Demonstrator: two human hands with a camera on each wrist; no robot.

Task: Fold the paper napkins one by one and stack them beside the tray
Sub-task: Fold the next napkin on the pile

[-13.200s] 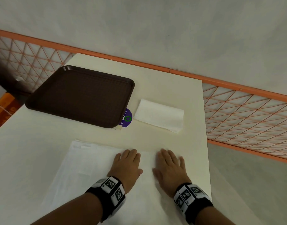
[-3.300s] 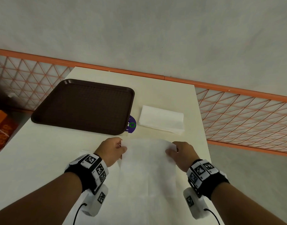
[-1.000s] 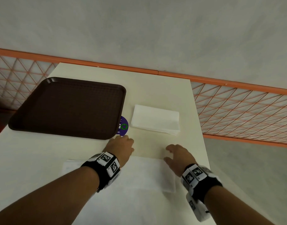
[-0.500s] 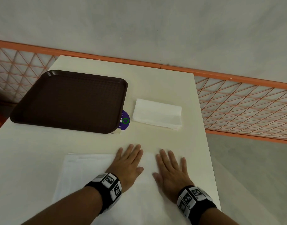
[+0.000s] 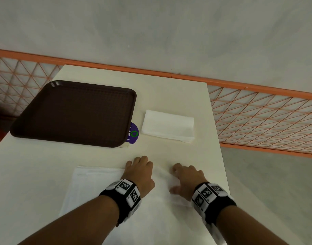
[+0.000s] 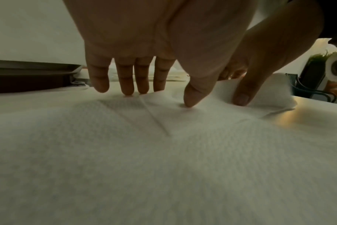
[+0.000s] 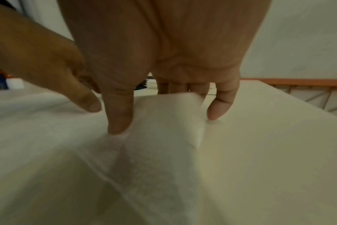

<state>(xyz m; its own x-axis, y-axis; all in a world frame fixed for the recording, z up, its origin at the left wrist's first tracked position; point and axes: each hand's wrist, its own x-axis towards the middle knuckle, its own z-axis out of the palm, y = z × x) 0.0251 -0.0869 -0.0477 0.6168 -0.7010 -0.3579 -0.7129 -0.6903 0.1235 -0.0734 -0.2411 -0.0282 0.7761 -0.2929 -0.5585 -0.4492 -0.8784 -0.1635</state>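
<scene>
A brown tray (image 5: 72, 112) lies at the table's back left. Just to its right sits a stack of folded white napkins (image 5: 167, 126). Unfolded white napkins (image 5: 91, 188) lie spread at the table's front, under both hands. My left hand (image 5: 139, 172) is arched, and its fingertips (image 6: 128, 91) and thumb press the top napkin (image 6: 164, 152) near its far edge. My right hand (image 5: 185, 177) pinches that napkin's far right edge. In the right wrist view the raised paper flap (image 7: 173, 115) stands in front of the middle fingers, while the index fingertip (image 7: 117, 127) presses down.
A purple round sticker (image 5: 134, 133) peeks out from under the tray's near right corner. The table's right edge (image 5: 220, 156) runs close to my right hand. An orange lattice fence (image 5: 266, 121) stands behind and to the right of the table.
Half a second ago both hands lay flat with spread fingers on the napkin. Now the fingers are arched, and the right hand has lifted the far edge.
</scene>
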